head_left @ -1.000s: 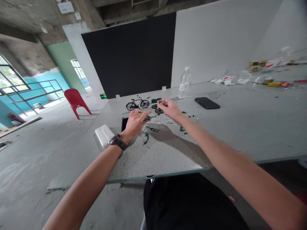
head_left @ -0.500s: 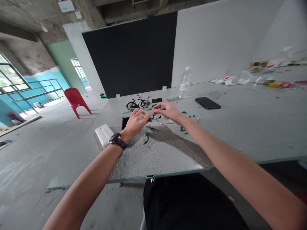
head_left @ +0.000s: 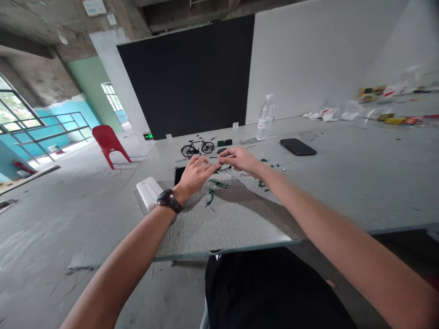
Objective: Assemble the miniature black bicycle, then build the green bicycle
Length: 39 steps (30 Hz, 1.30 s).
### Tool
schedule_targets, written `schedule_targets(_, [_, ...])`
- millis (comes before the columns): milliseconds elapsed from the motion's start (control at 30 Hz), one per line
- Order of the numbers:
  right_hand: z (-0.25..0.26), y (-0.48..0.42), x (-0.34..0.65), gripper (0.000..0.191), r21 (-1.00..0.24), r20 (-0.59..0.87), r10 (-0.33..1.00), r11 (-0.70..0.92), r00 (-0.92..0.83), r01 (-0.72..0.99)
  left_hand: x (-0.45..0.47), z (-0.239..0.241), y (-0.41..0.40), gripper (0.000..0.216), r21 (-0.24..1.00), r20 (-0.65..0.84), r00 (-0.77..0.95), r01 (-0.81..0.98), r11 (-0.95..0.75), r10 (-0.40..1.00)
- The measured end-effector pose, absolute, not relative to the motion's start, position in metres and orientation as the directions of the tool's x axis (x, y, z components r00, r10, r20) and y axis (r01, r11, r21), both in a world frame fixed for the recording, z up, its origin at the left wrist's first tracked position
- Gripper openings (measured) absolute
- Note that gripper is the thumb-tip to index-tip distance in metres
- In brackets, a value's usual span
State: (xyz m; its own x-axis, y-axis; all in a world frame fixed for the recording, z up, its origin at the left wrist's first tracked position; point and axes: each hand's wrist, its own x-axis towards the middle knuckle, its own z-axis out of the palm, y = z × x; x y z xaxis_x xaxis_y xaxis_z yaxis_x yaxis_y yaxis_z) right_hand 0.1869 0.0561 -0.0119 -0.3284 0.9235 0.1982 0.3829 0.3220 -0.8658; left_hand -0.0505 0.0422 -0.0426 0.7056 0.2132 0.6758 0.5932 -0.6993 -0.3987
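Over the middle of the table, my left hand (head_left: 197, 174) and my right hand (head_left: 240, 161) meet at the fingertips. Both are closed in a pinch; whatever sits between the fingers is too small to make out. Just beneath them are dark and silvery small parts (head_left: 224, 169), partly covered by my fingers. Closer to me lie thin green pieces (head_left: 210, 196). Beyond my left hand stands a small black model bicycle (head_left: 197, 148), upright on its wheels. A dark flat object (head_left: 179, 174) is partly hidden behind my left hand.
A white object (head_left: 148, 193) lies left of my watch. Farther back stands a clear water bottle (head_left: 265, 119), with a black phone (head_left: 297, 147) to its right. Bags and packets (head_left: 398, 119) are at the far right. Small green bits (head_left: 264, 160) lie beyond my right wrist.
My hands stay nearly in place, fingertips together. The right hand's fingers have shifted very slightly; nothing else on the table has visibly moved.
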Motion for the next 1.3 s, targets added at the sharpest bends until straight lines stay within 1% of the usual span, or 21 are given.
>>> schedule_targets(200, [-0.009,0.053,0.185,0.047,-0.875,0.205,0.917,0.328,-0.343,0.355,-0.050,-0.042,0.041,0.035,-0.425,0.689,0.708,0.567,-0.706,0.154])
schedule_targets(300, [-0.006,0.049,0.183,0.046,-0.866,0.209,0.912,0.340,-0.353,0.366,-0.050,-0.040,0.040,0.037,-0.391,0.671,0.715,0.568,-0.724,0.198])
schedule_targets(400, [-0.002,0.046,0.183,0.044,-0.842,0.198,0.915,0.343,-0.352,0.417,-0.050,-0.038,0.038,0.037,-0.334,0.659,0.708,0.578,-0.745,0.254])
schedule_targets(500, [-0.002,0.046,0.185,0.042,-0.824,0.179,0.913,0.342,-0.367,0.451,-0.050,-0.037,0.036,0.037,-0.307,0.656,0.706,0.572,-0.761,0.266])
schedule_targets(567, [-0.003,0.048,0.187,0.042,-0.830,0.133,0.918,0.309,-0.373,0.465,-0.050,-0.036,0.034,0.038,-0.297,0.659,0.703,0.569,-0.767,0.267])
schedule_targets(667, [-0.008,0.054,0.192,0.042,-0.851,0.000,0.907,0.221,-0.420,0.477,-0.050,-0.035,0.033,0.037,-0.290,0.661,0.703,0.563,-0.774,0.264])
schedule_targets(733, [-0.011,0.057,0.194,0.043,-0.873,-0.075,0.880,0.169,-0.468,0.457,-0.050,-0.035,0.032,0.035,-0.300,0.661,0.708,0.554,-0.777,0.250])
schedule_targets(800, [-0.012,0.058,0.195,0.043,-0.900,-0.106,0.862,0.129,-0.495,0.416,-0.050,-0.035,0.032,0.034,-0.318,0.665,0.713,0.540,-0.780,0.222])
schedule_targets(933, [-0.012,0.058,0.194,0.040,-0.945,-0.099,0.862,0.074,-0.497,0.317,-0.051,-0.035,0.032,0.034,-0.311,0.682,0.701,0.536,-0.785,0.208])
schedule_targets(1067, [-0.011,0.057,0.193,0.038,-0.956,-0.102,0.867,0.051,-0.488,0.290,-0.050,-0.034,0.031,0.030,-0.296,0.708,0.674,0.553,-0.779,0.210])
schedule_targets(1200, [-0.012,0.056,0.193,0.041,-0.966,-0.110,0.871,0.021,-0.479,0.259,-0.048,-0.033,0.030,0.026,-0.254,0.740,0.616,0.628,-0.736,0.270])
schedule_targets(1300, [-0.010,0.054,0.192,0.046,-0.971,-0.102,0.873,0.016,-0.477,0.237,-0.046,-0.032,0.029,0.032,-0.168,0.767,0.540,0.691,-0.703,0.347])
